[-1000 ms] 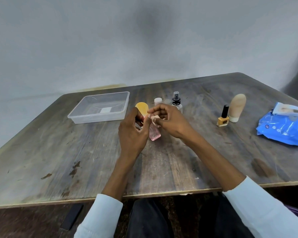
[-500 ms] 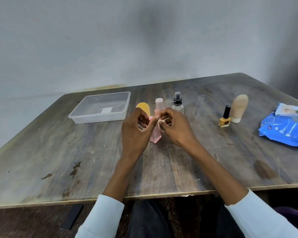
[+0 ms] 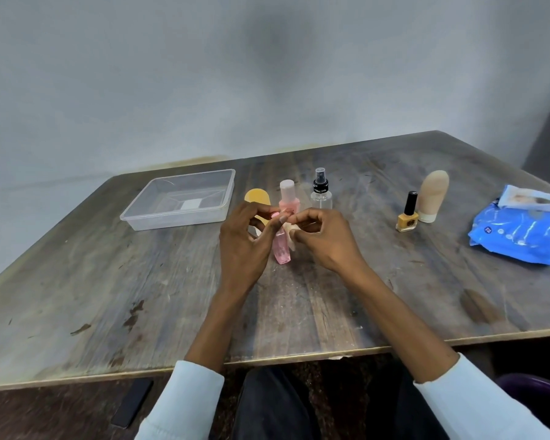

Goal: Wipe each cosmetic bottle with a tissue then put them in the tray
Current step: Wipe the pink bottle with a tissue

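Cosmetic bottles are all out on the wooden table (image 3: 140, 281) and none has reached the clear plastic tray (image 3: 134, 214), which holds nothing but what looks like a pale label on its floor — so by my reading the task is at its first bottle, with the tray step not yet done for any of them. The pink bottle (image 3: 282, 249) with the pale cap stands upright near the middle of the table, its base apparently on the wood, between the two hands. The left hand (image 3: 240, 249) has its fingers curled toward the bottle's shoulder and seems to steady it there, though the exact contact is partly hidden. The right hand (image 3: 323, 238) pinches a small crumpled tissue (image 3: 290, 231) between thumb and fingertips and holds it against the bottle's side, which looks like wiping in progress. Left to wipe, as far as I can judge: the yellow-capped bottle (image 3: 257, 198) just behind the left hand, the clear spray bottle (image 3: 321, 193) with the black pump, the yellow nail polish (image 3: 407, 219) and the beige tube (image 3: 432, 195) standing on its cap — the last two side by side, well to the right. A blue pack of wipes (image 3: 521, 236) lies at the far right edge.
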